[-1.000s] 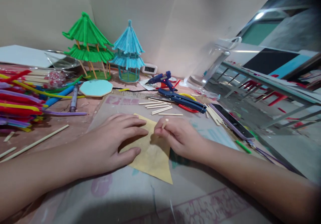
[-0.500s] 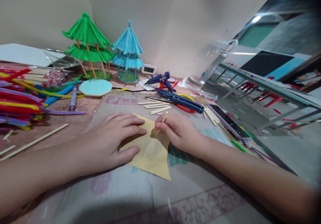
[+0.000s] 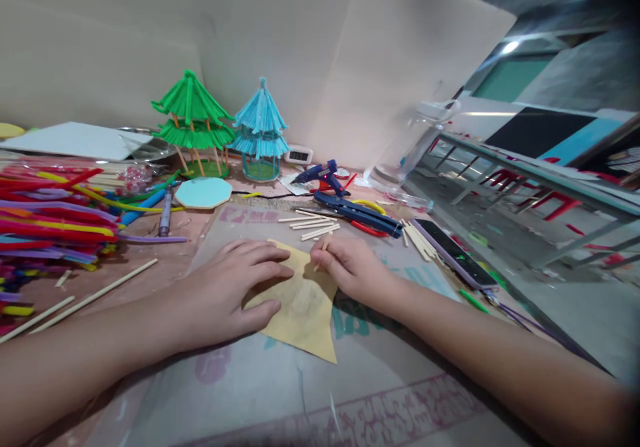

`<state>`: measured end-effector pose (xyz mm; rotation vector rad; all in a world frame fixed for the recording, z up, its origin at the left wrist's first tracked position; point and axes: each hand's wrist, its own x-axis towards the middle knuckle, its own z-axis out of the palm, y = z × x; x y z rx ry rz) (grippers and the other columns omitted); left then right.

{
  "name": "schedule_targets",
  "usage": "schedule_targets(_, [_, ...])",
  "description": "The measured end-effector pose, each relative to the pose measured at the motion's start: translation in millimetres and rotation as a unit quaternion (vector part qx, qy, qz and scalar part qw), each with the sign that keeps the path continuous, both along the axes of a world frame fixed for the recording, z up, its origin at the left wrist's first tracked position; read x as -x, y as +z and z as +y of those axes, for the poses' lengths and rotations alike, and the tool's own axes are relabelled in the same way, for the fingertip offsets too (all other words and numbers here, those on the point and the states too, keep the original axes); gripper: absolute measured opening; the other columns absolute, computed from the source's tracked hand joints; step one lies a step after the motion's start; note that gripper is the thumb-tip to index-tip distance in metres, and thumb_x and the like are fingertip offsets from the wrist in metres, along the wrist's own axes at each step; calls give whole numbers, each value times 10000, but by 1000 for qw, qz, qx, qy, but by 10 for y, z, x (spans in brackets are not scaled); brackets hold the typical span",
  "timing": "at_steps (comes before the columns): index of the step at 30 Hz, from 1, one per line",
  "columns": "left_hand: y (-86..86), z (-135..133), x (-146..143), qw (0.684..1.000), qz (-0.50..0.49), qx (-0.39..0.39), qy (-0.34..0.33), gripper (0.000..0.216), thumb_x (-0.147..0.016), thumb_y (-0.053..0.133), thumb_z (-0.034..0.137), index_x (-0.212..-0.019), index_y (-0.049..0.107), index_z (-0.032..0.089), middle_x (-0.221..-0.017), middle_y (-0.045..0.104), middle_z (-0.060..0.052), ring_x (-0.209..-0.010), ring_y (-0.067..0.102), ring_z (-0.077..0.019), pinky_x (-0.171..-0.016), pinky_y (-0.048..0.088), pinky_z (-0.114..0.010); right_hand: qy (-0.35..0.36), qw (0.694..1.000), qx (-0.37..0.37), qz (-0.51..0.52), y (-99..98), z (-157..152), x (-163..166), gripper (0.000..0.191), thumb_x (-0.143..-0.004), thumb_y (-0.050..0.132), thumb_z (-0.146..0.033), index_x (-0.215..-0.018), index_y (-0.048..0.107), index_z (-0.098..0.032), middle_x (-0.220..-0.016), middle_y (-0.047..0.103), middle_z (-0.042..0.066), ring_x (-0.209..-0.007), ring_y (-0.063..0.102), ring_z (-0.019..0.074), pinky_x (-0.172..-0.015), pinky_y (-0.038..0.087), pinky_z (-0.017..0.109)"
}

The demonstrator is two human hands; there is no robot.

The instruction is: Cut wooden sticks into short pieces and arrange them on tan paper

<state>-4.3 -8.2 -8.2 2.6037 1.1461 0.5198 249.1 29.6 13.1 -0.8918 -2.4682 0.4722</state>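
Nearest to the camera, the left hand (image 3: 235, 287) is laid open and flat, palm down, on a tan sheet (image 3: 305, 313). The sheet lies on the printed paper cover (image 3: 400, 393) of the table. Just beside it, the right hand (image 3: 350, 270) is closed in a pinch on a short wooden stick (image 3: 324, 245). The stick is held tilted, with its lower end at the upper right edge of the tan sheet and its upper end free above the fingers.

The stick is judged to be very light and stiff, but thin enough to be snapped if it is bent. Being small and smooth, it can easily slip or roll away, so it is best gripped low, close to its working end, between thumb and forefinger. The tan sheet is judged thin and flexible, and it would probably slide unless it is pressed down by a flat palm. Whether its surface is rough cannot be told.

Further back, a few cut sticks (image 3: 310, 223) are scattered near a blue cutter (image 3: 360, 210) and a glue gun (image 3: 320, 173). A phone (image 3: 453, 250) is seen at the right, and coloured pipe cleaners (image 3: 50, 220) are piled at the left. By the wall, a green pagoda (image 3: 193, 123) and a blue pagoda (image 3: 261, 130) are placed side by side.
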Motion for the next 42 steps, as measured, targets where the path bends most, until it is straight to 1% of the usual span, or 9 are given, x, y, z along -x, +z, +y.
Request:
schedule_targets(4, [-1,-5,-9,1000,3,3,-6,458,-922,592,347,-1365,663,255,-1490,599,-88,-1409,493,-339,-1166,418,-580,94,995,33,6,-17,-46,32,324,-1064,448,-283,-865,685,-185,-883,743,60,-842,666,178,-784,484,282])
schedule_targets(7, [36,-23,-24,1000,12,-7,-4,448,-912,598,324,-1343,670,228,-1483,594,-106,-1397,500,-330,-1172,411,-566,29,1000,6,-2,-31,-58,62,309,-1047,462,-265,-844,675,-173,-840,721,74,-786,633,192,-740,459,297])
schedule_targets(12, [171,-41,-92,999,40,-32,-4,348,-864,631,272,-1194,719,202,-1353,657,-108,-1291,571,-323,-1114,456,-519,75,994,65,34,-39,-30,69,268,-1016,515,-250,-804,667,-186,-819,705,52,-781,604,182,-783,443,307])
schedule_targets(15, [200,10,-184,997,44,-57,0,224,-878,624,290,-1037,747,190,-1187,702,-105,-1112,644,-306,-1016,501,-498,15,992,83,90,-43,29,58,207,-934,620,-218,-730,630,-192,-769,672,41,-776,573,190,-810,425,333])
schedule_targets(19, [108,94,-304,997,20,-71,19,283,-979,505,311,-874,717,156,-972,692,-110,-933,650,-271,-886,524,-456,-24,980,116,157,-58,115,61,259,-1007,539,-389,-832,607,-211,-731,646,20,-719,588,181,-730,467,314])
schedule_targets(21, [43,117,-322,997,0,-72,29,297,-1003,470,301,-878,694,151,-975,680,-112,-931,641,-260,-851,521,-428,-23,949,197,246,-67,145,69,328,-1015,511,-519,-882,567,-225,-712,658,5,-659,610,168,-672,494,295])
schedule_targets(26, [-23,144,-285,996,-58,-63,13,222,-1005,515,286,-933,702,191,-988,695,-67,-947,632,-232,-873,485,-402,3,788,448,422,-87,154,79,438,-767,844,-565,-801,612,-195,-642,702,10,-588,643,141,-607,500,244])
schedule_targets(33, [33,143,-255,967,-181,-176,-2,140,-1014,599,261,-997,738,253,-986,701,-4,-954,612,-193,-873,427,-351,21,769,492,408,-77,100,81,332,-828,831,-460,-856,661,-177,-671,735,20,-636,676,137,-656,531,241])
schedule_targets(42, [52,122,-248,967,-191,-168,-20,95,-986,655,263,-936,736,252,-975,680,-5,-942,588,-199,-886,406,-353,22,770,499,397,-65,101,96,219,-895,728,-384,-890,613,-198,-714,735,20,-645,683,168,-709,554,308])
